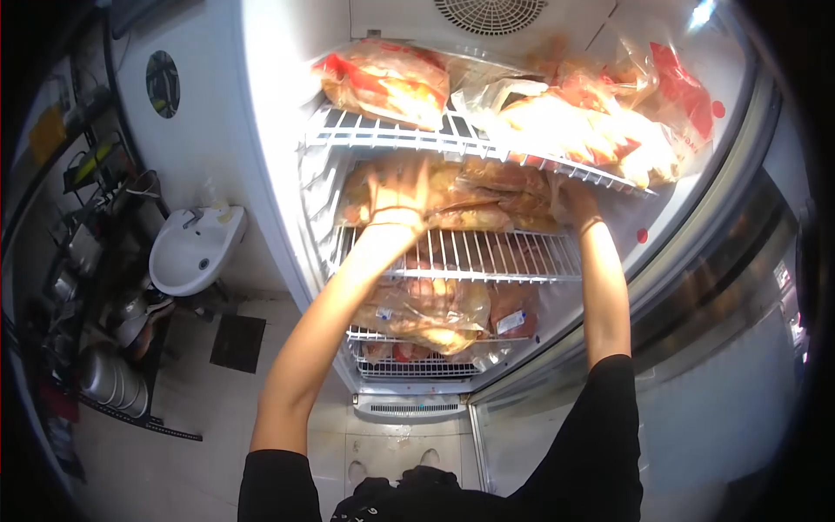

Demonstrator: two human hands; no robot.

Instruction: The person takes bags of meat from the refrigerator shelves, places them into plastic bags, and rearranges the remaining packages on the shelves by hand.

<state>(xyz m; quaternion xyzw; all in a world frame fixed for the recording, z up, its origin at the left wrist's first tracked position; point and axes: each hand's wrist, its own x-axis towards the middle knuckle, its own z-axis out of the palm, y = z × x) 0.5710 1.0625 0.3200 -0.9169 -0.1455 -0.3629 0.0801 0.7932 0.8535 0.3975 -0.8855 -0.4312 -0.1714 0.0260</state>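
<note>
Both my arms reach into an upright fridge with wire shelves. My left hand [398, 190] lies with its fingers stretched out against the left part of a clear plastic bag of meat [487, 196] on the second shelf. At the bag's right end is my right hand [578, 205]; its fingers are partly hidden by the shelf above and the bag, so their grip does not show. Directly overhead, the top wire shelf [383, 132] bears a bag of meat with red print [391, 83] on the left and more bagged meat [583, 126] on the right, washed out by glare.
Below, another wire shelf holds bagged meat [426, 309], with more packs at the bottom. The open glass door [600, 383] stands to my right. On the left are a white washbasin [187, 261] and a dark rack with metal pots [109, 378].
</note>
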